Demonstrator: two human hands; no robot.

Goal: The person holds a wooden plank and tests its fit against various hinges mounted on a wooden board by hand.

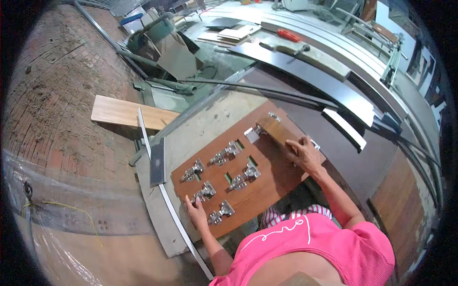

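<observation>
Touches near-right end of wooden block [274,129], lengthwise toward far left, with nearer right hand [306,155], curled; cannot tell if pinching; rests left hand [197,214], loosely spread, by metal hinge [205,191].

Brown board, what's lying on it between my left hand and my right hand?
Metal hinges, then a bare stretch of the brown board nearer your right hand; the head view shows this.
</observation>
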